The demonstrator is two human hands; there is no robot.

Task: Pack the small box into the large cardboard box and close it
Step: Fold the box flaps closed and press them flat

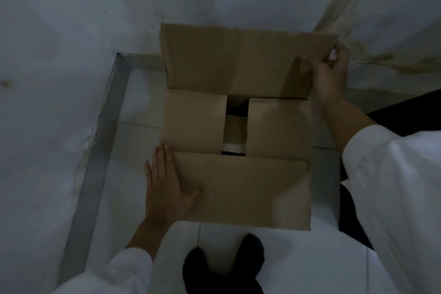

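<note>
The large cardboard box (195, 124) stands on a white tiled floor in a room corner. Its two side flaps are folded in, with a narrow gap between them. Through that gap a brown and white piece of the small box (235, 135) shows inside. The near flap (250, 188) hangs toward me, and my left hand (167, 186) lies flat on its left end, fingers apart. The far flap (233, 59) stands upright against the wall. My right hand (330, 74) pinches its right edge near the top corner.
Grey walls (71, 31) meet behind the box, with a grey skirting strip (95, 150) along the left. My dark shoes (224, 265) are on the tiles just in front of the box. A dark area (405, 114) lies to the right.
</note>
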